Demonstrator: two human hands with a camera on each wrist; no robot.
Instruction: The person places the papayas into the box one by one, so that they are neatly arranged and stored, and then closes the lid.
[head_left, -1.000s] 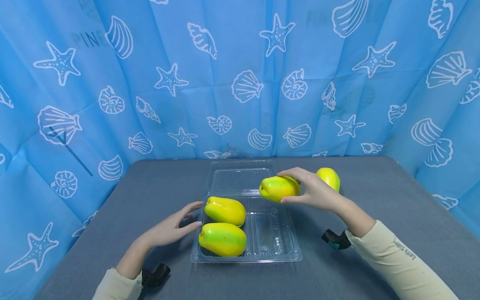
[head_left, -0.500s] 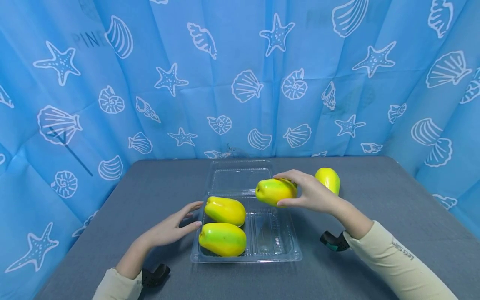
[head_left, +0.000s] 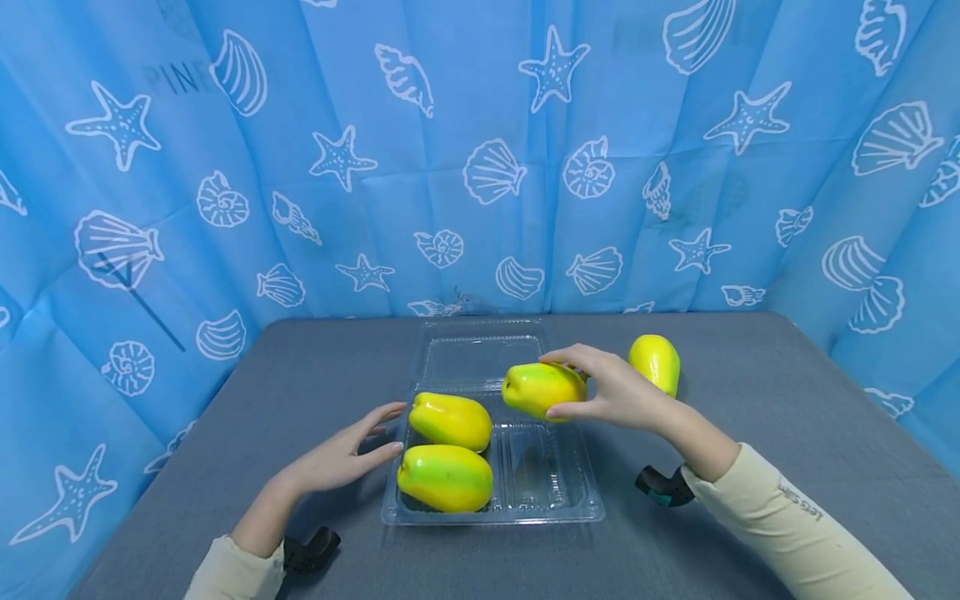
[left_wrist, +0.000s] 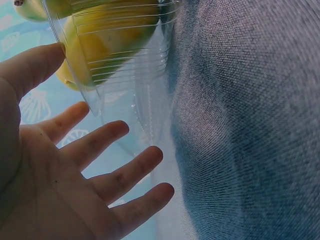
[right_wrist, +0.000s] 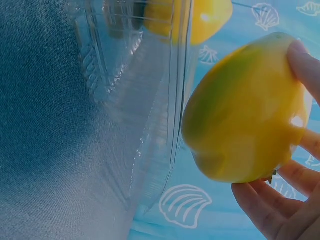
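Fruit (head_left: 538, 388) has moved leftward, gripped in the right hand (head_left: 621, 390)

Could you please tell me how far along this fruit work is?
Looking done: the near fruit and the fruit behind it lie in the left half of the clear container. In hand: the right hand holds a third fruit over the right half. Probably left: setting that down, then placing the fourth fruit, which lies on the table, and perhaps closing the open lid.
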